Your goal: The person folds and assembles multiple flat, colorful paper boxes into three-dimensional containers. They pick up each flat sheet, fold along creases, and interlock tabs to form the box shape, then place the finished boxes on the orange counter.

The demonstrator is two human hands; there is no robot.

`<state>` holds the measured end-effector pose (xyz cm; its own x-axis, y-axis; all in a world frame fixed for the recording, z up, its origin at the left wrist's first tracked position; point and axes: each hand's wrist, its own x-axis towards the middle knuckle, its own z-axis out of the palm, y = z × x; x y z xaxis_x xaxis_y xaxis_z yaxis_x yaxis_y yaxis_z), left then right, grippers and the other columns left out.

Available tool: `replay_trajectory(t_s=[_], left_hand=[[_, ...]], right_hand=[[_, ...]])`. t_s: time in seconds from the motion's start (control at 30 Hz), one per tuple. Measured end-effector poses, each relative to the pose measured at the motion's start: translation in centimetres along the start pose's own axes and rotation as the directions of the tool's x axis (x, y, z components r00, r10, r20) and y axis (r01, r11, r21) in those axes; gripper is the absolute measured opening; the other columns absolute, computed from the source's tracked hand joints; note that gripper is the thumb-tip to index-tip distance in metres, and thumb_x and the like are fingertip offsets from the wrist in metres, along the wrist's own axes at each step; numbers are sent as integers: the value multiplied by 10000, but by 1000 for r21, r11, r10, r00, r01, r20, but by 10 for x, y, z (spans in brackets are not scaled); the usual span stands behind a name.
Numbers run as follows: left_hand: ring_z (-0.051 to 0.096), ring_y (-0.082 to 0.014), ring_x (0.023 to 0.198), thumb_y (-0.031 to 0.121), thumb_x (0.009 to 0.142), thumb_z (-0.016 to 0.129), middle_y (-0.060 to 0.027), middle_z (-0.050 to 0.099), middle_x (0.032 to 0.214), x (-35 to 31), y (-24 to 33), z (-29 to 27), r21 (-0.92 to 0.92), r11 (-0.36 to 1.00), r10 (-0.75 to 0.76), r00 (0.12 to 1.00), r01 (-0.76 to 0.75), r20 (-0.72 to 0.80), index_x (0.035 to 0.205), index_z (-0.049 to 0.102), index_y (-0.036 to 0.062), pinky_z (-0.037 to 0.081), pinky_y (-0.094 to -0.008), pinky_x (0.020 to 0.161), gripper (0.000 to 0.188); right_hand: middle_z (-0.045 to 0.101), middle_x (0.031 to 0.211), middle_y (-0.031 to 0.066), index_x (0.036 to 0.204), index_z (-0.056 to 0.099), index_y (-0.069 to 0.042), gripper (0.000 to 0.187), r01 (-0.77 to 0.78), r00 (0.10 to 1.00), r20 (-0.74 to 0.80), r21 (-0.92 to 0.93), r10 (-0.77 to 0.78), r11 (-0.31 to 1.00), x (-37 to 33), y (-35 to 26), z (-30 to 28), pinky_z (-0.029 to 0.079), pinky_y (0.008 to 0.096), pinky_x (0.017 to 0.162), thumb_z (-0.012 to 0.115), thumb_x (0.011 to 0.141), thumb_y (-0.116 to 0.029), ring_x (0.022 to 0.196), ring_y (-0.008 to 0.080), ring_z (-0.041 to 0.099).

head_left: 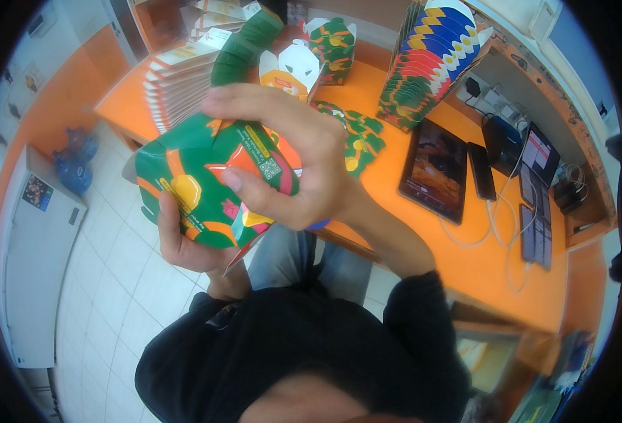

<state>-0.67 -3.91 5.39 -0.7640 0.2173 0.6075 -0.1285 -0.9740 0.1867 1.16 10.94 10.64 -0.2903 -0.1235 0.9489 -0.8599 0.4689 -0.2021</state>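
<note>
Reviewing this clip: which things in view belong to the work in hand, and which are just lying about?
Likely part of the work:
- green carton, held between left hand and right hand
- fanned stack of cartons
- tall stack of cartons
- flat carton

Seemingly just lying about:
- tablet
- phone
- cables
- blue bottles

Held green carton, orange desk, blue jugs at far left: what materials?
Green carton: likely thin paperboard with a slightly glossy coating; printed panels, thin edges, folded faces.
Orange desk: perhaps laminate or painted board, smooth; even colour with a soft sheen, can't tell which.
Blue jugs: probably tinted plastic, seemingly translucent; lighter and darker patches, but small and blurred here.
</note>
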Motion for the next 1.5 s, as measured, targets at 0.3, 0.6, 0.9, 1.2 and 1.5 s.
replay_trajectory(t_s=[0.3,0.6,0.9,1.2,1.5], left_hand=[[608,-321,1087,252,1012,350,-237,555,1246,12,3,-2,27,999,-25,999,26,-29,1278,438,-106,512,-440,928,455],[637,-362,1029,82,994,357,-275,535,1247,21,17,-25,250,963,120,990,-99,-69,1278,428,-120,582,-461,838,356],[610,-303,1083,368,967,432,-219,593,1202,24,20,-33,-17,998,-65,992,67,107,1271,460,-57,504,-420,922,524],[393,-317,1321,419,759,739,-185,364,1443,44,7,-39,697,265,470,721,-666,509,1307,402,154,355,-511,1072,696],[352,-279,1342,534,617,837,-115,272,1503,22,30,-76,783,578,7,961,-230,278,1451,259,108,347,-482,1077,1100]], right_hand=[[569,1251,170,1266,565,-52,702,-140,974,175,-44,145,989,0,16,-8,463,372,964,810,663,-318,1120,290,585],[482,1276,114,1331,487,-114,962,-148,944,292,-43,154,988,-2,19,-10,453,371,962,910,508,-376,1178,287,516],[503,1245,106,1276,517,-107,900,-162,959,217,-102,181,982,1,21,-20,461,357,941,907,522,-406,1149,285,524],[402,1271,146,1412,293,-127,933,-193,942,-185,382,279,904,19,23,-42,418,331,993,839,693,-364,1191,248,467],[400,1141,103,1166,309,-78,831,-150,981,158,259,112,954,2,9,-9,359,340,981,867,568,-224,1118,212,420]])
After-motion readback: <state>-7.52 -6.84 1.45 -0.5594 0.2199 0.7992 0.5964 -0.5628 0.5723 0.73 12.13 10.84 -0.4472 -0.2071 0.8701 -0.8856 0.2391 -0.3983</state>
